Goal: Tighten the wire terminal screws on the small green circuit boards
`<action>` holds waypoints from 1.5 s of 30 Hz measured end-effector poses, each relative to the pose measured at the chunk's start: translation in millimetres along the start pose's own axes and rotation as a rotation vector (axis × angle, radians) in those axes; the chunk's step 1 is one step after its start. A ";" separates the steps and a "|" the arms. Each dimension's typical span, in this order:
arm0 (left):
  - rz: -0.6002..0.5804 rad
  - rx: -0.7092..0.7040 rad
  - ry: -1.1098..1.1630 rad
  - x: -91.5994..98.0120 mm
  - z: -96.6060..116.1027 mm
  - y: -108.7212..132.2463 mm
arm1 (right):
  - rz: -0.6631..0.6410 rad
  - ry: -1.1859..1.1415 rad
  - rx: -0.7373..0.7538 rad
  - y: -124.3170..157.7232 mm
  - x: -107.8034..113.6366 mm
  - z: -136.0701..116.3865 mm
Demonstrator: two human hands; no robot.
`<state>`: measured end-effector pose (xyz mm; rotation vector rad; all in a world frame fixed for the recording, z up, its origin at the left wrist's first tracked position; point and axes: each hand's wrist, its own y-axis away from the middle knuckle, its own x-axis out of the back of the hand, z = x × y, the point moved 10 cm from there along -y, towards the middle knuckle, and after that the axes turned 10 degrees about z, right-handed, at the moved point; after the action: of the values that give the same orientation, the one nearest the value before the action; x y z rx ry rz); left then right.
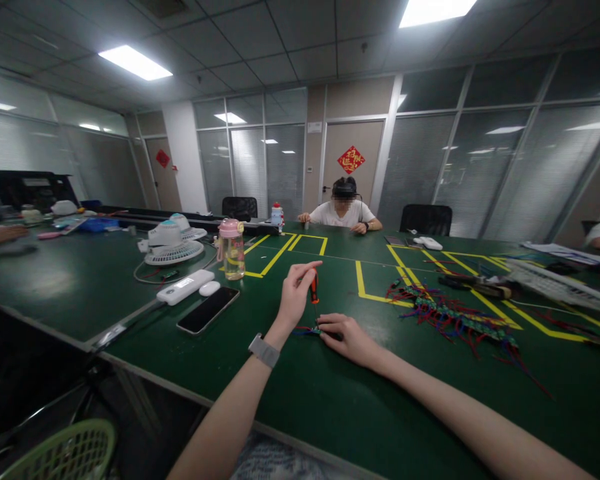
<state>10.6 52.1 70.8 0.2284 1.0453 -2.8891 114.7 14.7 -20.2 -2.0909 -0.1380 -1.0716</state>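
My left hand (295, 293) is closed around the handle of a red-and-black screwdriver (315, 292), which stands nearly upright with its tip down. Under the tip lies a small green circuit board (315, 331) with red and blue wires, flat on the green table (300, 387). From the right, the fingertips of my right hand (351, 340) pinch the edge of this board and partly hide it. Whether the tip sits in a screw is too small to tell.
A heap of similar wired boards (450, 317) lies to the right, near yellow tape lines. On the left are a phone (209, 310), a white power strip (186, 287), a pink-lidded bottle (233, 250) and a white fan (173, 250). Another person (343, 212) sits opposite.
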 end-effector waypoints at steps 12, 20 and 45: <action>-0.017 0.020 0.000 -2.0 -1.6 2.6 | -0.002 -0.005 -0.005 0.4 0.8 -0.3; -0.088 0.177 0.212 -12.5 -16.3 2.4 | 0.005 -0.001 -0.001 -1.1 0.3 0.5; -0.003 0.015 0.024 -1.5 -2.7 2.3 | 0.013 -0.014 0.010 0.0 2.8 -2.8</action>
<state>12.7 52.1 67.6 0.2631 1.0284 -2.9049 114.7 12.2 -17.2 -2.0884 -0.1356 -1.0463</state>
